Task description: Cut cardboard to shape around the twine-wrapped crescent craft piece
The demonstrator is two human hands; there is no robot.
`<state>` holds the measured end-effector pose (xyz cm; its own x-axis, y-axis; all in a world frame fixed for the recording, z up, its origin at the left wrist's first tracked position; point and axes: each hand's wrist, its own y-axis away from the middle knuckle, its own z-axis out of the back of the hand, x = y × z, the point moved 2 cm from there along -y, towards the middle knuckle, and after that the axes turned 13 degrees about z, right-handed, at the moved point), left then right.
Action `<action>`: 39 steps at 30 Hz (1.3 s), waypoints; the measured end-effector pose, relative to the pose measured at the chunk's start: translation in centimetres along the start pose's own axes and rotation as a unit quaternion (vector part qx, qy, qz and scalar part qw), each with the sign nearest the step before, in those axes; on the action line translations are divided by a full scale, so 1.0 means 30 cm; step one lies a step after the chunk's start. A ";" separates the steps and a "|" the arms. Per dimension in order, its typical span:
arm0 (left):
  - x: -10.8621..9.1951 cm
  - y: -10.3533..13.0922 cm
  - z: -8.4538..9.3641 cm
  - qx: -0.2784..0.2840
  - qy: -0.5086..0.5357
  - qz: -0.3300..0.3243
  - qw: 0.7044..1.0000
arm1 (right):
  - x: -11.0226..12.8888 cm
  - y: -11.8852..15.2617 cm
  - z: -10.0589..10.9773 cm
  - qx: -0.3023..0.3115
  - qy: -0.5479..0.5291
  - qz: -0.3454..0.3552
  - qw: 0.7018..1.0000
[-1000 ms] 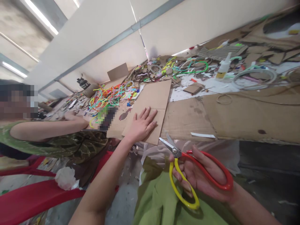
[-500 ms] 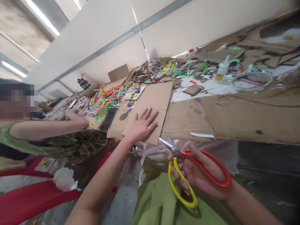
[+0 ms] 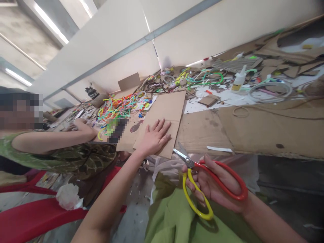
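My left hand point(image 3: 155, 136) lies flat with fingers spread on a cardboard sheet point(image 3: 168, 104), pressing it against the table. The sheet's near corner sticks out slightly past the table's front edge. In my right hand point(image 3: 215, 182) is a pair of scissors point(image 3: 187, 162) with one red and one yellow handle. The fingers go through the handle loops, and the blades stand apart. Their tips are close to the near right corner of the sheet; whether they touch it I cannot tell.
A white strip point(image 3: 219, 149) lies near the front edge. Behind are a glue bottle point(image 3: 238, 80), a coiled ring of tubing point(image 3: 270, 91) and a heap of colourful pipe cleaners point(image 3: 118, 108). At left, a person point(image 3: 50, 141) sits at the table near a red chair point(image 3: 37, 216).
The view has shifted slightly. My left hand stays flat on the cardboard, and the scissors remain spread in my right hand near its corner.
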<state>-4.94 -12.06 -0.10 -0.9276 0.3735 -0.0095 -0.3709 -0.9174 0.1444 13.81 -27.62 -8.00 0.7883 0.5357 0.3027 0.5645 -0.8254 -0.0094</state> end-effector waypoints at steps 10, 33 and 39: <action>-0.004 0.018 -0.001 0.001 0.001 -0.027 1.000 | -0.028 0.071 0.001 -0.011 -0.034 0.001 0.999; -0.020 0.027 0.006 0.008 0.004 -0.035 0.999 | -0.007 0.070 -0.002 -0.042 0.013 -0.004 0.999; -0.016 0.021 0.000 0.004 0.004 -0.031 0.999 | 0.004 0.005 0.001 -0.012 -0.009 0.011 1.000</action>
<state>-4.72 -12.82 0.00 -0.9028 0.4293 -0.0265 -0.4282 -0.8911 0.1506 13.98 -27.68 -7.99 0.8042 0.5209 0.2863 0.5420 -0.8404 0.0066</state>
